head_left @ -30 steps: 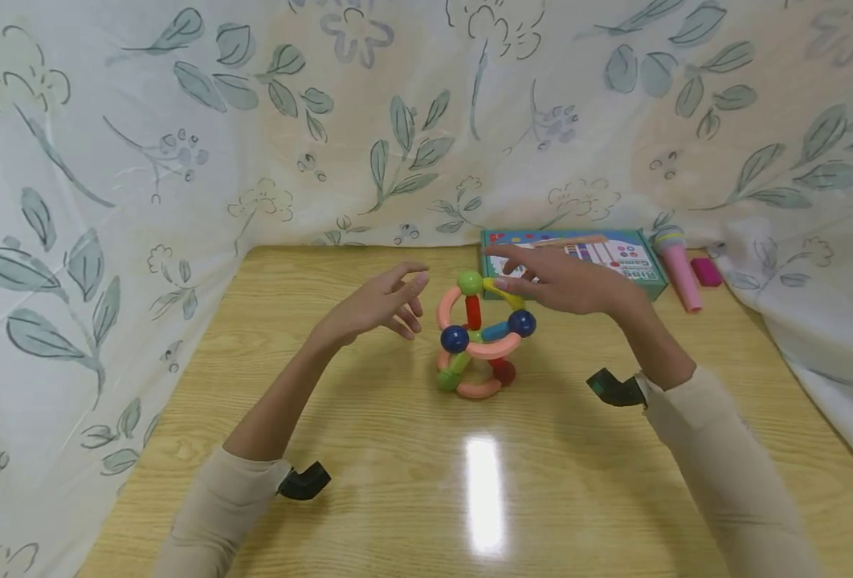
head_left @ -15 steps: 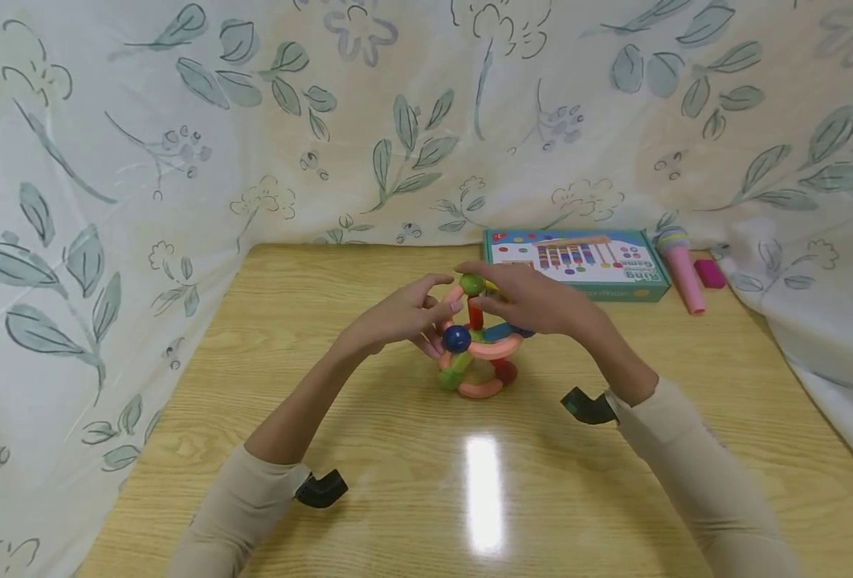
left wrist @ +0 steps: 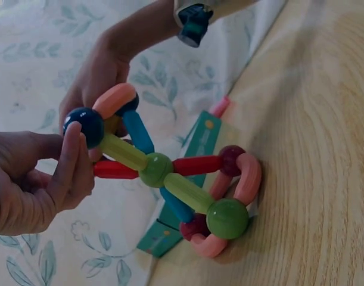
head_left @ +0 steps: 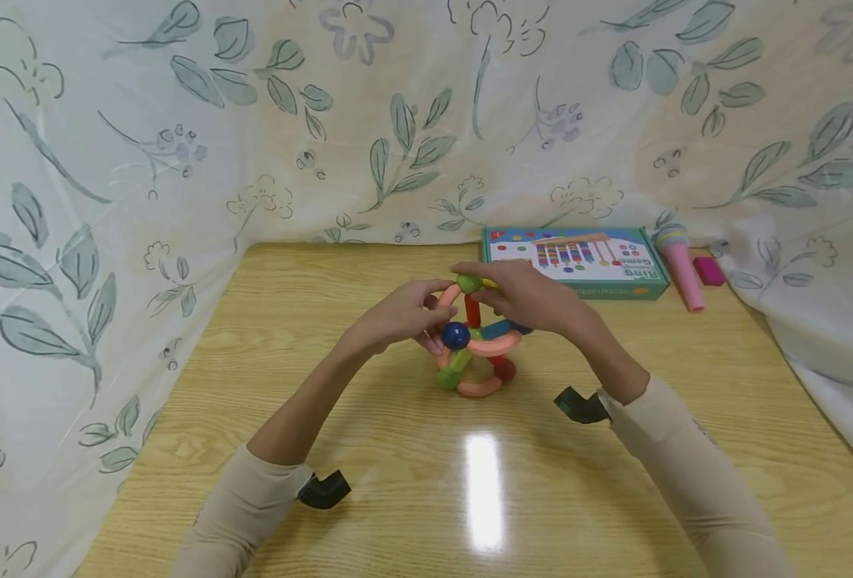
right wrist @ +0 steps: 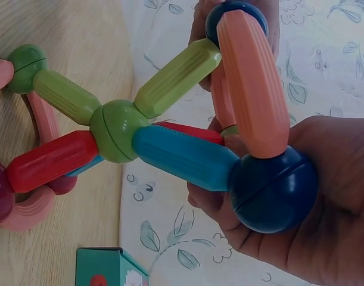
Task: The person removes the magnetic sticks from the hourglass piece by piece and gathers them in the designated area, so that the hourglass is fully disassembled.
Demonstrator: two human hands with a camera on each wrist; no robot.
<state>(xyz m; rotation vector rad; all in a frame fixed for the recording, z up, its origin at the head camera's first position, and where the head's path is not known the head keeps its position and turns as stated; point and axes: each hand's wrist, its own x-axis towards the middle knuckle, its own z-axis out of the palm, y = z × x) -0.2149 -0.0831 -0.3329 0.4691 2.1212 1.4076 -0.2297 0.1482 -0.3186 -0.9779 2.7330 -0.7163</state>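
Hanging behind and at both sides, a white cloth printed with grey-green leaves surrounds the pale wood-grain desk. Near the desk's far edge lies a flat teal cardboard box with colourful printing; a second ago the right hand covered part of its face, which now shows more fully.

In front of the box, a multicoloured frame of straight and curved rods joined by glossy balls stands upright on the desk, in the same spot as before. The right hand, earlier at its upper far side, has come in closer, fingers curled round its upper part. The left hand, apart from it a second ago, now pinches it at a glossy dark blue ball.

Beside the box lies a pink-handled microphone, and just beside that a small magenta block.
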